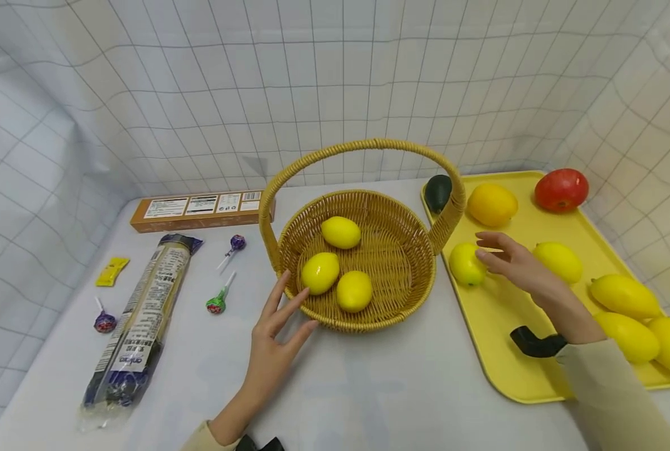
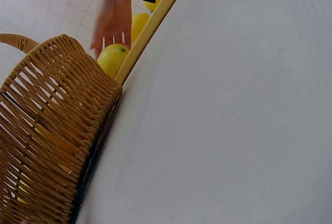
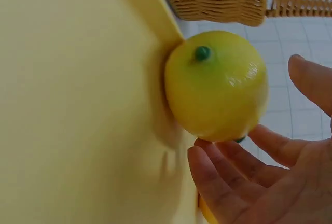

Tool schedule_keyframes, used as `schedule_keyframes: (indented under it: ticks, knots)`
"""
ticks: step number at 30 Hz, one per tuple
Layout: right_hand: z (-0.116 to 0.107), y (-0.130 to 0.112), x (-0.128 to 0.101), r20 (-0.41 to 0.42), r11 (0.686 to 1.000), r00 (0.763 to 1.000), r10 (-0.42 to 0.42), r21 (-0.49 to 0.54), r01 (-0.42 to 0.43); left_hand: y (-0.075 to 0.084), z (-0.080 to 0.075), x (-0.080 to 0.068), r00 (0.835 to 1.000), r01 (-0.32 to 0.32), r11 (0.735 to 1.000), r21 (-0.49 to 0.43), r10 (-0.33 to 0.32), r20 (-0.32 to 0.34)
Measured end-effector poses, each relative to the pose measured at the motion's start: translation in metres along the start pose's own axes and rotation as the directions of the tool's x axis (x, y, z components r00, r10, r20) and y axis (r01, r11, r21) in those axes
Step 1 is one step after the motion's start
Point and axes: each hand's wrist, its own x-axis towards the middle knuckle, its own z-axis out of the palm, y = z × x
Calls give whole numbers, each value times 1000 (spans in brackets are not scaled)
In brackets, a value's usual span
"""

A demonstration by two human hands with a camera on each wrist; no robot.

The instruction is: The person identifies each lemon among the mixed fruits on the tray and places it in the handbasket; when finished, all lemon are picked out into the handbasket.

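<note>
A wicker basket with a tall handle stands mid-table, with three lemons inside. My left hand is at its near left rim, fingers spread and fairly straight; whether they touch the rim I cannot tell. On the yellow tray, a lemon with a green tip lies by the left edge. Beside that lemon is my right hand. In the right wrist view its fingers lie close to the lemon, while the thumb stands apart from it.
The tray also bears several lemons, a larger yellow fruit, a red fruit and a dark green avocado. Left of the basket lie a brown box, a long plastic-wrapped package, lollipops and a yellow wrapped candy.
</note>
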Motion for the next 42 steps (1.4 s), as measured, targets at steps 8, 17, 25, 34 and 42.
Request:
schedule_keyframes:
  ticks: [8, 17, 25, 34, 42]
  knots:
    - [21, -2, 6, -13, 977, 999, -44, -211, 40, 0, 1, 1, 1000, -7, 1000, -26, 8, 4]
    - [5, -4, -34, 8, 991, 1000, -11, -130, 12, 0, 0, 0, 1000, 1, 1000, -12, -1, 9]
    - [13, -50, -60, 204, 930, 910, -360, -6, 368, 1, 1, 1, 1000, -13, 1000, 9, 13, 0]
    - [90, -99, -9, 393, 919, 831, -393, 213, 333, 0, 0, 1, 1000, -5, 1000, -1, 5, 1]
    - [141, -114, 23, 458, 926, 835, -306, -60, 372, -1, 0, 0, 1000, -10, 1000, 24, 10, -2]
